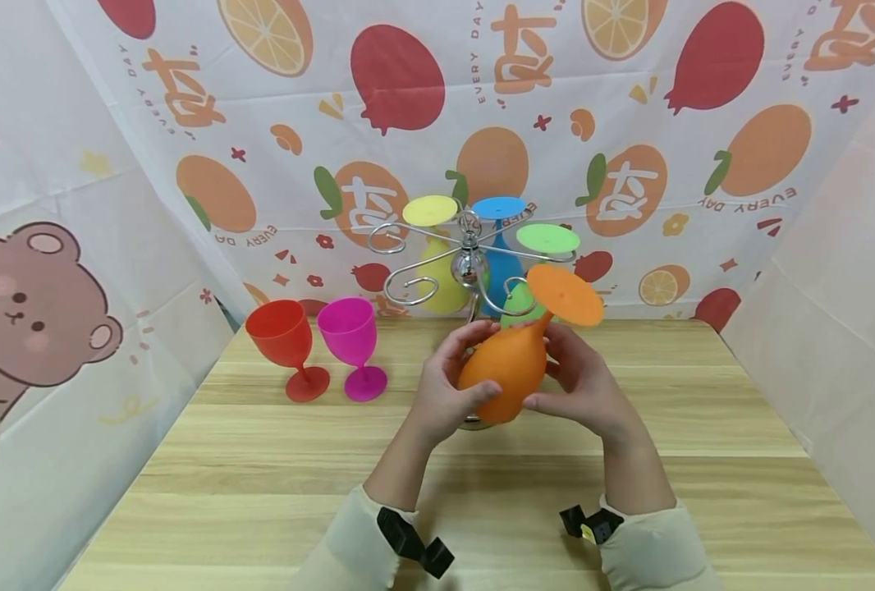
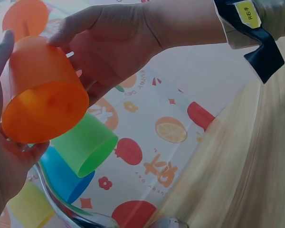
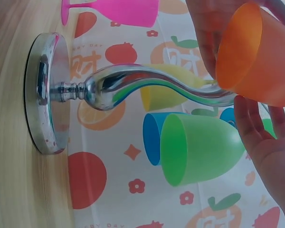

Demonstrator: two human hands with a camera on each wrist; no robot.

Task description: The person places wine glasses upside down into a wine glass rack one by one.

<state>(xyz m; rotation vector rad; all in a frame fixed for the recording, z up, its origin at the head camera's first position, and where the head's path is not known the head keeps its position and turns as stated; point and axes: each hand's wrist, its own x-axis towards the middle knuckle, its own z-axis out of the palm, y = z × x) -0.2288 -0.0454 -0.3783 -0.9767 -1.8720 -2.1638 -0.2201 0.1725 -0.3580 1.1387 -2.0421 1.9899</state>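
An orange plastic goblet (image 1: 510,369) is held upside down and tilted, its foot up to the right and its bowl's mouth facing down. My left hand (image 1: 448,382) grips the bowl from the left, thumb in front. From the other side my right hand (image 1: 585,382) holds it with thumb and fingers. Right behind stands a chrome goblet rack (image 1: 469,264) with curled arms. Yellow (image 1: 428,211), blue (image 1: 500,208) and green (image 1: 548,239) goblets hang upside down from it. In the right wrist view, the rack's curved stem (image 3: 133,80) rises from a round base (image 3: 45,95).
A red goblet (image 1: 280,332) and a magenta goblet (image 1: 350,332) stand upright on the wooden table (image 1: 260,492), left of the rack. A fruit-print cloth (image 1: 297,98) hangs behind the table, and a bear-print cloth (image 1: 31,312) hangs at the left.
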